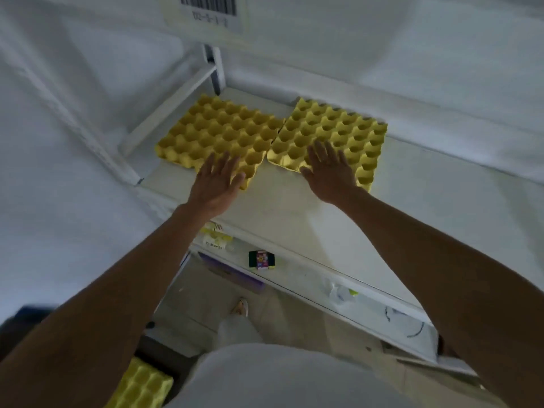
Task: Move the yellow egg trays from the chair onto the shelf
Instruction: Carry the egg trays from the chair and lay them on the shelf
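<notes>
Two yellow egg trays lie side by side on the white shelf [294, 207], their inner edges touching. My left hand [216, 184] lies flat with straight fingers over the near corner of the left egg tray [217, 128]. My right hand [329, 169] lies flat with spread fingers over the near edge of the right egg tray [344, 128]. Neither hand curls around anything. Another yellow egg tray [141, 384] shows at the bottom left, low beside my body; what it rests on is hidden.
A white upright post [216, 69] stands behind the left tray. White sheeting [73, 142] hangs at the left and back. The lower shelf [309, 278] holds a small colourful pack [262, 259], bottles and plastic wrap. My leg and foot [240, 307] are on the tiled floor below.
</notes>
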A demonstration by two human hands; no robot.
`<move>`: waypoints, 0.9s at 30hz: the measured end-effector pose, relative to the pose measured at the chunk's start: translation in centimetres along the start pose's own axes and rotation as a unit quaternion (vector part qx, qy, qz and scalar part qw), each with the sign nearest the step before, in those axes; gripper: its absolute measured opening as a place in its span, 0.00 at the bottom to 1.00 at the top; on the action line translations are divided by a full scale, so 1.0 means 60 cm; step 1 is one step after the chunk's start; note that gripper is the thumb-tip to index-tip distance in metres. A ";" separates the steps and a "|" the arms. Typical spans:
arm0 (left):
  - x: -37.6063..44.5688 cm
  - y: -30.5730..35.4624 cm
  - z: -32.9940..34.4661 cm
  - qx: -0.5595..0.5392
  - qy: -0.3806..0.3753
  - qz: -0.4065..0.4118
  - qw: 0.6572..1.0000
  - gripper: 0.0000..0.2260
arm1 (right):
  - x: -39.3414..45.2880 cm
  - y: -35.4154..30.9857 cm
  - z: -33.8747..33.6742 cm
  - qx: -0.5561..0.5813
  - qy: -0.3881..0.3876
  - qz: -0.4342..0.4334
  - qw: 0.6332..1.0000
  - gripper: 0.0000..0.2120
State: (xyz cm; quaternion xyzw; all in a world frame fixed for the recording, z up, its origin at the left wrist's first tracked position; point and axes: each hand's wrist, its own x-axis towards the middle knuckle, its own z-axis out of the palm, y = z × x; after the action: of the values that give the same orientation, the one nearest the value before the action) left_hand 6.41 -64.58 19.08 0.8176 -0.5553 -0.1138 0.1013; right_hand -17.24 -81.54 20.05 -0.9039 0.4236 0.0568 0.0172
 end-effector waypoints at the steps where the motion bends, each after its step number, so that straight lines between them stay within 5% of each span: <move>1: -0.034 0.012 0.011 -0.008 0.008 -0.030 0.999 0.30 | -0.018 -0.010 -0.005 -0.005 0.012 -0.038 0.999 0.33; 6: -0.250 0.072 0.070 -0.051 0.064 -0.140 0.987 0.29 | -0.133 -0.086 -0.002 -0.029 0.033 -0.257 0.965 0.32; 14: -0.673 0.082 0.132 -0.050 0.018 -0.372 0.927 0.30 | -0.411 -0.274 0.134 -0.034 -0.031 -0.476 0.878 0.32; 19: -0.932 0.084 0.203 -0.102 -0.058 -0.501 0.857 0.31 | -0.547 -0.366 0.215 -0.058 -0.133 -0.497 0.855 0.30; 27: -1.134 0.089 0.284 -0.108 -0.071 -0.551 0.824 0.32 | -0.643 -0.453 0.302 -0.075 -0.233 -0.511 0.824 0.25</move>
State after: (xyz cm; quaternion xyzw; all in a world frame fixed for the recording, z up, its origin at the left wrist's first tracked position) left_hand -27.71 -3.85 9.42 0.9609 -0.0016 -0.2681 0.0698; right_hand -22.47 -33.23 6.15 -0.9494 -0.1216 0.2799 0.0743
